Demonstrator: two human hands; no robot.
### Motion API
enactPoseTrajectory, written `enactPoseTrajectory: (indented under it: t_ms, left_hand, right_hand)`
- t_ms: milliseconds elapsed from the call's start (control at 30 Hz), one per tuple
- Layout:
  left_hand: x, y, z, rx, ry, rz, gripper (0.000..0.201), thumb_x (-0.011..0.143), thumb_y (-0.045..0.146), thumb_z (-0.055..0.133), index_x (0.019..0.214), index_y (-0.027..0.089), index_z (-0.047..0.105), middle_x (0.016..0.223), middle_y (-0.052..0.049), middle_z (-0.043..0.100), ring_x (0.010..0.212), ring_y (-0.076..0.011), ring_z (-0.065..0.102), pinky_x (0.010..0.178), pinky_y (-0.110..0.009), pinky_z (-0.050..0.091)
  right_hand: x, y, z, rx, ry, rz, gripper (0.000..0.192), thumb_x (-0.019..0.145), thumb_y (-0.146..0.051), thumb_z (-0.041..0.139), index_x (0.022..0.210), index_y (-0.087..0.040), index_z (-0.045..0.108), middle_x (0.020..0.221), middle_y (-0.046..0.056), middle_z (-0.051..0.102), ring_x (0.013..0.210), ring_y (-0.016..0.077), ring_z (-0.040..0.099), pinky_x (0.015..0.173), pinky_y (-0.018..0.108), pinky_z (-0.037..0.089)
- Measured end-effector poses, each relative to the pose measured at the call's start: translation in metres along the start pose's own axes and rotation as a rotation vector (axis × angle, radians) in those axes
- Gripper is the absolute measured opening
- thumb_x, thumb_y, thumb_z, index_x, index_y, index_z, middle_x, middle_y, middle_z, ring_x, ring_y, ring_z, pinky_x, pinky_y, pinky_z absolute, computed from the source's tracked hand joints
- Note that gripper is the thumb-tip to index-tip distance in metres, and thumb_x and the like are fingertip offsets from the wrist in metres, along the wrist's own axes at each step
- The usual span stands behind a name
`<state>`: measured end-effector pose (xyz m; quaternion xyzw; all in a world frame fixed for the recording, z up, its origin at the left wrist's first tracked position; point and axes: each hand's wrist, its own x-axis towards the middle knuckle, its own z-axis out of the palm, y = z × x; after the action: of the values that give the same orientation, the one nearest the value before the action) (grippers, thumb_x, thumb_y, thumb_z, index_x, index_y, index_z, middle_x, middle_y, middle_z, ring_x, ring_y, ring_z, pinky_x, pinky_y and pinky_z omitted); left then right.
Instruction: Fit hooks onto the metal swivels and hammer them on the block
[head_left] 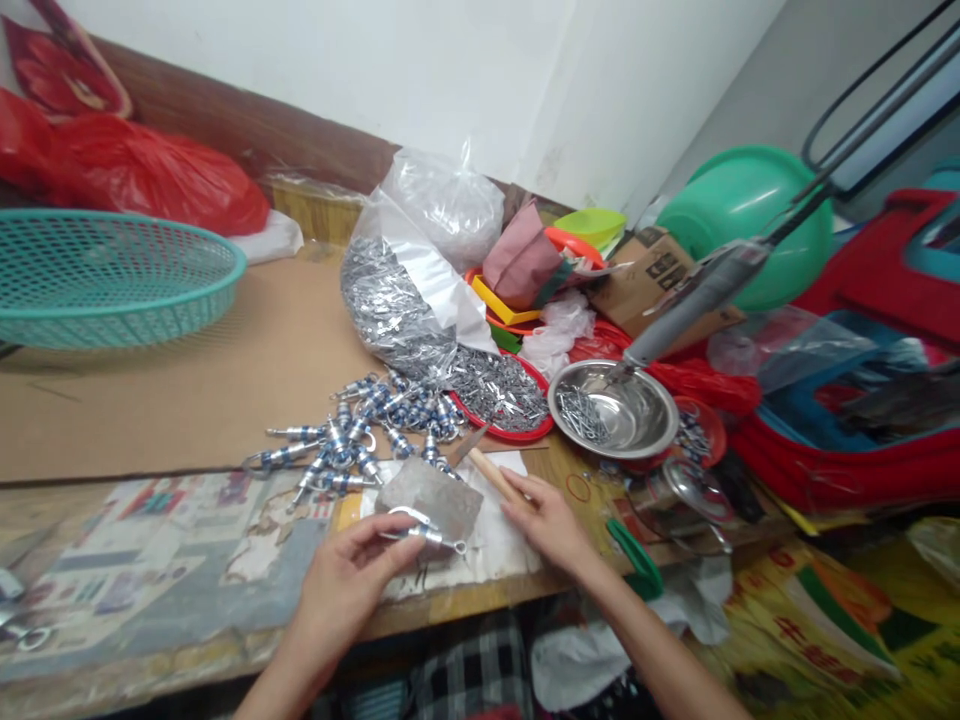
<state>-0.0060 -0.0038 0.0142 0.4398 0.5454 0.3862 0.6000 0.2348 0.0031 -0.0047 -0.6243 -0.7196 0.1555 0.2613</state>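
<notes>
Pinching a small silvery metal clip fitting point(420, 528) between thumb and fingers, the left hand point(346, 585) holds it over a rough grey stone block point(431, 497) lying on white paper at the wooden bench's point(480, 598) front edge. Fingers of the right hand point(550, 522) close around the pale wooden handle of a hammer point(491, 472) resting beside the block. Behind lie a heap of blue-banded metal fittings point(360, 425) and a shiny steel bowl point(613, 408) holding nails.
</notes>
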Motion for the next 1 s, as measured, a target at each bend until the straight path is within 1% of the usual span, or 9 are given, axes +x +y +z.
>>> enactPoseTrajectory:
  t_ms: [100, 200, 300, 400, 467, 533, 633, 800, 1000]
  left_hand:
    - [0.003, -0.006, -0.003, 0.187, 0.031, 0.18, 0.019, 0.062, 0.038, 0.066, 0.069, 0.021, 0.073, 0.081, -0.007, 0.069, 0.083, -0.0244, 0.062, 0.08, -0.034, 0.047]
    - [0.002, -0.009, -0.002, 0.292, 0.093, 0.309, 0.019, 0.064, 0.04, 0.063, 0.065, 0.024, 0.073, 0.089, -0.008, 0.063, 0.09, -0.0257, 0.059, 0.079, -0.035, 0.047]
    - [-0.001, -0.004, -0.001, 0.301, 0.127, 0.351, 0.021, 0.068, 0.04, 0.06, 0.061, 0.024, 0.072, 0.09, -0.007, 0.062, 0.092, -0.0251, 0.058, 0.078, -0.032, 0.047]
    - [-0.005, 0.003, -0.003, 0.195, 0.104, 0.281, 0.021, 0.068, 0.041, 0.061, 0.062, 0.024, 0.071, 0.078, -0.005, 0.068, 0.078, -0.0229, 0.062, 0.07, -0.029, 0.049]
    - [-0.008, 0.007, -0.005, 0.109, 0.079, 0.18, 0.022, 0.066, 0.043, 0.063, 0.067, 0.024, 0.072, 0.069, -0.003, 0.071, 0.063, -0.0204, 0.063, 0.062, -0.027, 0.05]
    - [-0.01, 0.007, -0.006, 0.061, 0.098, 0.117, 0.022, 0.066, 0.043, 0.064, 0.072, 0.024, 0.073, 0.069, -0.002, 0.073, 0.057, -0.019, 0.063, 0.061, -0.027, 0.051]
    - [-0.011, 0.005, -0.005, 0.084, 0.123, 0.114, 0.018, 0.064, 0.038, 0.067, 0.073, 0.024, 0.074, 0.075, -0.002, 0.075, 0.066, -0.0203, 0.066, 0.068, -0.027, 0.051]
    - [-0.01, 0.005, 0.003, 0.13, 0.021, 0.097, 0.018, 0.063, 0.036, 0.067, 0.075, 0.025, 0.074, 0.078, -0.003, 0.076, 0.073, -0.0231, 0.069, 0.069, -0.028, 0.054]
    - [-0.018, 0.003, 0.015, -0.104, 0.186, 0.123, 0.027, 0.061, 0.027, 0.069, 0.088, 0.024, 0.071, 0.08, -0.001, 0.076, 0.074, -0.0214, 0.07, 0.071, -0.028, 0.056]
  right_hand:
    - [0.033, 0.014, 0.001, -0.061, -0.021, -0.03, 0.024, 0.081, -0.026, 0.055, 0.1, -0.021, 0.067, 0.086, 0.005, 0.068, 0.077, 0.0178, 0.063, 0.07, 0.029, 0.05]
    - [0.073, 0.024, -0.006, -0.155, 0.071, 0.005, 0.025, 0.087, -0.019, 0.044, 0.099, -0.016, 0.066, 0.094, 0.01, 0.064, 0.089, 0.019, 0.059, 0.08, 0.032, 0.046]
    - [0.111, 0.036, -0.01, -0.255, 0.096, 0.048, 0.023, 0.086, -0.014, 0.046, 0.104, -0.013, 0.061, 0.103, 0.013, 0.06, 0.099, 0.0207, 0.055, 0.088, 0.036, 0.042]
    - [0.134, 0.044, -0.008, -0.317, 0.06, 0.065, 0.023, 0.086, -0.025, 0.051, 0.106, -0.015, 0.056, 0.109, 0.008, 0.057, 0.095, 0.0186, 0.056, 0.082, 0.038, 0.046]
    - [0.138, 0.046, -0.006, -0.335, 0.059, 0.07, 0.024, 0.087, -0.03, 0.05, 0.107, -0.017, 0.054, 0.11, 0.006, 0.056, 0.093, 0.0172, 0.057, 0.08, 0.038, 0.048]
    - [0.135, 0.046, -0.007, -0.334, 0.085, 0.072, 0.019, 0.087, -0.026, 0.049, 0.101, -0.016, 0.058, 0.104, 0.007, 0.058, 0.094, 0.0179, 0.056, 0.083, 0.037, 0.045]
    - [0.126, 0.044, -0.012, -0.296, 0.145, 0.071, 0.015, 0.085, -0.019, 0.049, 0.088, -0.016, 0.063, 0.093, 0.009, 0.061, 0.093, 0.0195, 0.055, 0.085, 0.034, 0.04]
    - [0.116, 0.037, -0.013, -0.14, 0.215, 0.042, 0.01, 0.078, -0.022, 0.056, 0.073, -0.016, 0.063, 0.077, 0.004, 0.063, 0.075, 0.0158, 0.057, 0.072, 0.026, 0.042]
    - [0.106, 0.006, -0.004, 0.092, 0.365, 0.023, 0.016, 0.078, -0.027, 0.055, 0.07, -0.016, 0.062, 0.076, 0.005, 0.063, 0.074, 0.0159, 0.058, 0.071, 0.028, 0.044]
